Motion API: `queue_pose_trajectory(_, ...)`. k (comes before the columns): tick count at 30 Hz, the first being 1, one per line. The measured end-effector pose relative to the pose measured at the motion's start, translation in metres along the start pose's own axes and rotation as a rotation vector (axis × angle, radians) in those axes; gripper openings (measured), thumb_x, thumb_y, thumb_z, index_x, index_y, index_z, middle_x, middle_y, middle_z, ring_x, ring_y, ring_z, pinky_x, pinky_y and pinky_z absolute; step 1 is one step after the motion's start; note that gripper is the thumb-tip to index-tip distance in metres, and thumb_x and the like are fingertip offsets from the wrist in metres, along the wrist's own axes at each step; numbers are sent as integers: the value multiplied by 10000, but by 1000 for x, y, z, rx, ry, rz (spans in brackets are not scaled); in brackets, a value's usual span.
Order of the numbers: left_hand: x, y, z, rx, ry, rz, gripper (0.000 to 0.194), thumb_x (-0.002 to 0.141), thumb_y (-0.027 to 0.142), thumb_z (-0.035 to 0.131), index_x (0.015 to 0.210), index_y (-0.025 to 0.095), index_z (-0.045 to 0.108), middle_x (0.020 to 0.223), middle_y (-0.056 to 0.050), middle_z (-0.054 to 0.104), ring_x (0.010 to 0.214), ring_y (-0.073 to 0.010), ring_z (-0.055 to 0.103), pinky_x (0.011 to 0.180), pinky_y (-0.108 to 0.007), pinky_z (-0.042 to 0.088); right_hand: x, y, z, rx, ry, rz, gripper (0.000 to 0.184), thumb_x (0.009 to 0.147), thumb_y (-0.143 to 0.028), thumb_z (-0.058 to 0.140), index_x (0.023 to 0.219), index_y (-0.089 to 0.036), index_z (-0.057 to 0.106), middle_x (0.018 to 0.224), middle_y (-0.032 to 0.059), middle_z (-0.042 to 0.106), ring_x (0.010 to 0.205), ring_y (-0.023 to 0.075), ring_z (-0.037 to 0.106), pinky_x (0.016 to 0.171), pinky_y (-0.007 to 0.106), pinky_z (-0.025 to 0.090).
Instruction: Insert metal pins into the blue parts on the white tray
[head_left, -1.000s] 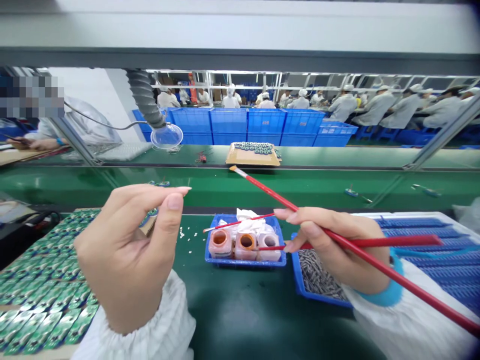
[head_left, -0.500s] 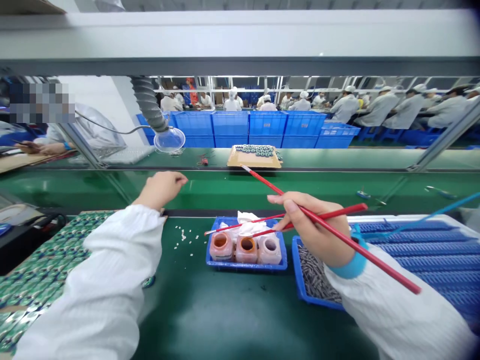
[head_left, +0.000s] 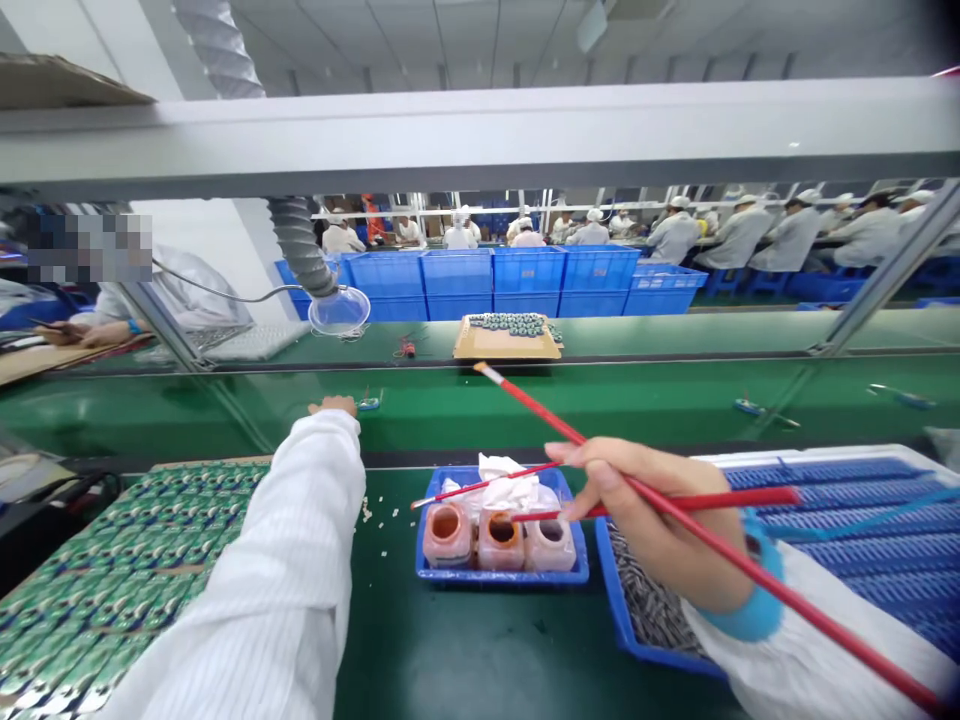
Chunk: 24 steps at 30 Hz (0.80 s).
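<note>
My left hand [head_left: 333, 405] reaches far out over the green conveyor belt [head_left: 600, 402], right beside a small green-and-blue part [head_left: 368, 404] lying on it. The white sleeve hides its fingers. My right hand [head_left: 649, 520] is closed on a long red brush [head_left: 540, 405], whose pale tip points up and left over the belt. Below it stands a small blue tray [head_left: 501, 577] holding three orange-stained jars [head_left: 499, 538] and white tissue. Two more red brushes [head_left: 480, 485] rest across those jars.
Green circuit boards [head_left: 112, 570] cover the left of the bench. A blue bin of metal pins [head_left: 645, 600] and a ridged blue tray [head_left: 862, 500] sit to the right. Beyond the belt are a cardboard sheet of round parts [head_left: 506, 338], a fume hose with clear hood [head_left: 337, 308], blue crates [head_left: 487, 270] and seated workers.
My left hand moved from near my face, where it pinched a small part, out to the conveyor belt; the part now lies beside it. My view tilted upward. The right hand kept the brush.
</note>
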<state>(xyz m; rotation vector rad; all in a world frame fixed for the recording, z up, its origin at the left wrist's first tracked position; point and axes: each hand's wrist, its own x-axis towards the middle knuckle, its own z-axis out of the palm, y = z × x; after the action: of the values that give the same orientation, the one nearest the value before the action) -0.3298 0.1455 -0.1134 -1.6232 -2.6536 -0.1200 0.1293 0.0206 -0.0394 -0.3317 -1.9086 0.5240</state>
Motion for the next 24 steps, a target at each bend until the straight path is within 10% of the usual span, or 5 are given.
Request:
queue_pose_trajectory(13,15,61,31,-214,143,45,360,907,338,591,1222,167,560,1267,-106,572,1110,-257,583,921,-491,500,-8,-7,-11,-112,72,-23,244,1028,-80,433,1106,-220,617,916,-46,606,876,105,619,895,110,463)
queue_pose_trajectory(24,-39,113,-77,-1113,573,190,356,954,395,489,1215,156,522,1172,-99,618,999,-210,635,841,-410,538,-14,-4,-9,57,-6,-34,299,1030,-66,425,1186,-241,610,900,-62,599,780,89,618,857,112,483)
